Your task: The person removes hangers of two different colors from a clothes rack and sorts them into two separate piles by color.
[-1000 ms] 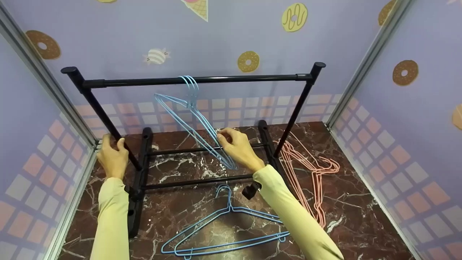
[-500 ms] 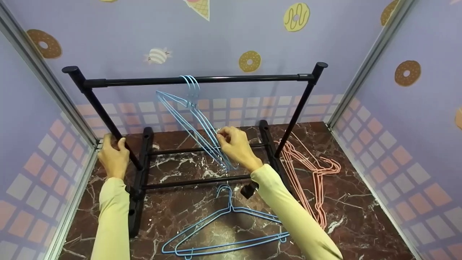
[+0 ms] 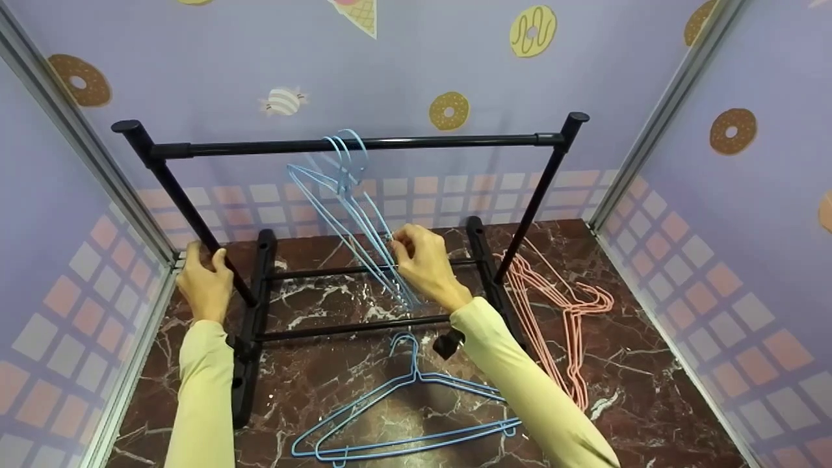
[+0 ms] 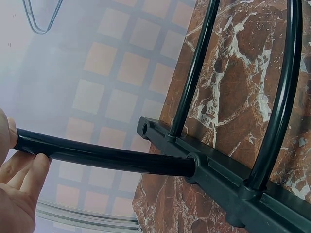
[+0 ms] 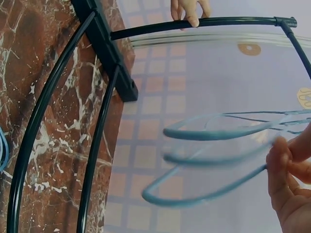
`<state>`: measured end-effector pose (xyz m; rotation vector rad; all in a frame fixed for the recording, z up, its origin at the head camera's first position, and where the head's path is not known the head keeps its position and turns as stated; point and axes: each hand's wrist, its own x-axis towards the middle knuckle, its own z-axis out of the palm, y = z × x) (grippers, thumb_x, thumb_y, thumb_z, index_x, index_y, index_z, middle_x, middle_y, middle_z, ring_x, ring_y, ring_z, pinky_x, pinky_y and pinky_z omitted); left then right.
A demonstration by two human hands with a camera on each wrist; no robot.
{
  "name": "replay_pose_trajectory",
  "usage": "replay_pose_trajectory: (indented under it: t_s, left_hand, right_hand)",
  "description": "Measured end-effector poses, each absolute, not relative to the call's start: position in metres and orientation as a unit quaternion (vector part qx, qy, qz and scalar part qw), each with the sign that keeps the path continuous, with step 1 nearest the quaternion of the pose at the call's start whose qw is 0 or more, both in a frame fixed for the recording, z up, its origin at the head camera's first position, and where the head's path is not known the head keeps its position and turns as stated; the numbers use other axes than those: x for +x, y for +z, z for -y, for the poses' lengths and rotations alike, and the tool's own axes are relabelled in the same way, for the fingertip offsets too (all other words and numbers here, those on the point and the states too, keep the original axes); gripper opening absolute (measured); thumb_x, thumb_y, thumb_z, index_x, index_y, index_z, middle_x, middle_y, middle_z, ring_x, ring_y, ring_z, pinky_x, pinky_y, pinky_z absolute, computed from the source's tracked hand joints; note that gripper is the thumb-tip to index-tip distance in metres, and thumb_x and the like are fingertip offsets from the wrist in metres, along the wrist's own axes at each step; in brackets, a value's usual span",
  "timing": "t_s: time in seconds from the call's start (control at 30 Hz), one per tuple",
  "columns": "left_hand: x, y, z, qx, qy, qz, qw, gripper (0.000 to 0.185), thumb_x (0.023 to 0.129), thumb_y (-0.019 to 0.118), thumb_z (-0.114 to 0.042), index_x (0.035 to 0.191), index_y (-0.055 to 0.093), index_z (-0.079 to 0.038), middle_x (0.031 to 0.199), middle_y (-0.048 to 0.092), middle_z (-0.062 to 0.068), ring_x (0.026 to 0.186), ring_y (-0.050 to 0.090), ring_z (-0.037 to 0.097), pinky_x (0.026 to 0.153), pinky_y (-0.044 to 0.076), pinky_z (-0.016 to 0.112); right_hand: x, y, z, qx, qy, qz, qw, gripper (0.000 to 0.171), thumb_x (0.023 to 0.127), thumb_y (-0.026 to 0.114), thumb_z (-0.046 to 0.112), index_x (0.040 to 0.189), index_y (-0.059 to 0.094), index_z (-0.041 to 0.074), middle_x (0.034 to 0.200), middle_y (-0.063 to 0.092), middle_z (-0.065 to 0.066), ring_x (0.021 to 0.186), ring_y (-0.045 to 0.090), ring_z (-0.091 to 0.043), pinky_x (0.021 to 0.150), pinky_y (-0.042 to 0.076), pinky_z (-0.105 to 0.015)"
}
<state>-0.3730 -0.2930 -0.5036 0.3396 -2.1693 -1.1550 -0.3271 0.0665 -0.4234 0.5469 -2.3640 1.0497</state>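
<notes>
While left hand (image 3: 203, 281) grips rack post (image 3: 188, 211), right hand (image 3: 426, 266) pinching blue hangers (image 3: 351, 221)

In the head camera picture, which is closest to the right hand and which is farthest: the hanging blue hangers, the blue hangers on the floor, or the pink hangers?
1. Hanging blue hangers: pinched by the right hand, under the rail.
2. Floor blue hangers: below the hand, in front of the rack.
3. Pink hangers: on the floor to the right, outside the rack.

Garment rack (image 3: 354, 143) far and central on the floor (image 3: 650, 351); three hangers (image 3: 351, 214) hung mid-rail. Two more hangers (image 3: 403, 416) lying near (just before the rack's base). Another hanger pile (image 3: 559, 312) right of the rack.
</notes>
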Motion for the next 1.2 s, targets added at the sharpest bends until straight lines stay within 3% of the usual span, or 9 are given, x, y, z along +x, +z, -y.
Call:
replay_pose_trajectory:
  t_s: [0.2,0.6,0.93,1.2]
  left_hand:
    - [-0.374,-0.504,0.293,0.128,-0.443,0.825,0.327,0.03,0.097,0.065,-0.019,0.122,0.061,-0.003,0.107,0.071,0.026,0.104,0.06,0.056,0.095,0.043,0.061]
    - [-0.373,-0.503,0.294,0.13,-0.446,0.827,0.318,0.029,0.099,0.063,-0.021,0.123,0.061,-0.005,0.109,0.07,0.025,0.11,0.06,0.054,0.098,0.042,0.058]
    - [-0.372,-0.503,0.293,0.133,-0.449,0.828,0.308,0.029,0.099,0.062,-0.022,0.124,0.061,-0.007,0.115,0.07,0.023,0.112,0.058,0.054,0.1,0.041,0.058]
    - [-0.373,-0.503,0.291,0.133,-0.45,0.828,0.307,0.027,0.099,0.063,-0.02,0.122,0.061,-0.006,0.112,0.07,0.023,0.113,0.058,0.054,0.101,0.04,0.058]
  right_hand:
    - [-0.324,-0.424,-0.072,0.206,0.399,0.855,0.26,0.004,0.09,0.064,-0.001,0.089,0.068,-0.002,0.079,0.069,-0.013,0.068,0.067,-0.023,0.064,0.056,-0.031]
    - [-0.314,-0.459,-0.102,0.203,0.367,0.848,0.324,0.005,0.087,0.066,-0.002,0.084,0.064,0.001,0.074,0.065,-0.01,0.063,0.061,-0.019,0.06,0.051,-0.03]
    - [-0.304,-0.494,-0.131,0.172,0.322,0.885,0.291,0.007,0.086,0.066,-0.002,0.082,0.064,0.004,0.071,0.062,-0.008,0.063,0.057,-0.018,0.059,0.047,-0.031]
    - [-0.293,-0.516,-0.163,0.172,0.261,0.908,0.28,0.007,0.08,0.066,-0.003,0.081,0.065,0.004,0.07,0.061,-0.007,0.061,0.059,-0.023,0.059,0.052,-0.041]
